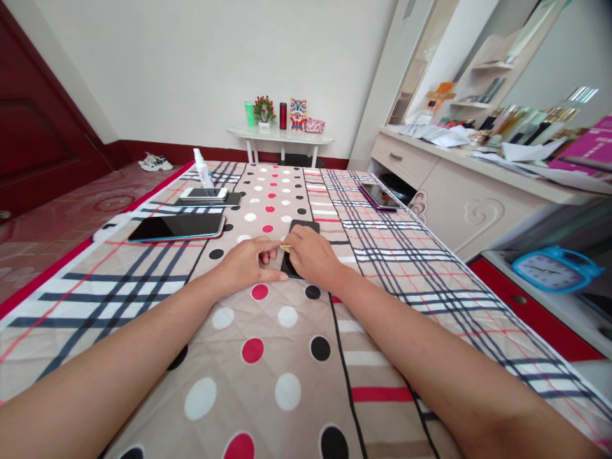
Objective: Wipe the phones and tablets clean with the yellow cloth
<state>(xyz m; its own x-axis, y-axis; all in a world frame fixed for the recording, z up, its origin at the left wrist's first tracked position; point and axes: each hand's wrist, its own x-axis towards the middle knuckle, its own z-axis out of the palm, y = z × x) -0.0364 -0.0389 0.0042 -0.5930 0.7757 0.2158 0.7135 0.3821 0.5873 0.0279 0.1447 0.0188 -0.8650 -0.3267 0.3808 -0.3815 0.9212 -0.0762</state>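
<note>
A flat black rectangular phone (pixel 302 231) is kept face up on the quilted beige bedspread with dots and plaid bands (pixel 268 357), pinned under the right hand (pixel 313 255) so it cannot slide. A small yellowish tab (pixel 285 247) at the phone's left edge is pinched between both hands, the left hand (pixel 248 262) bracing its outstretched thumb on the bedspread. Left of the phone and farther off, a large dark tablet (pixel 179 227) and a white spray bottle (pixel 203 169) are set within reach.
</note>
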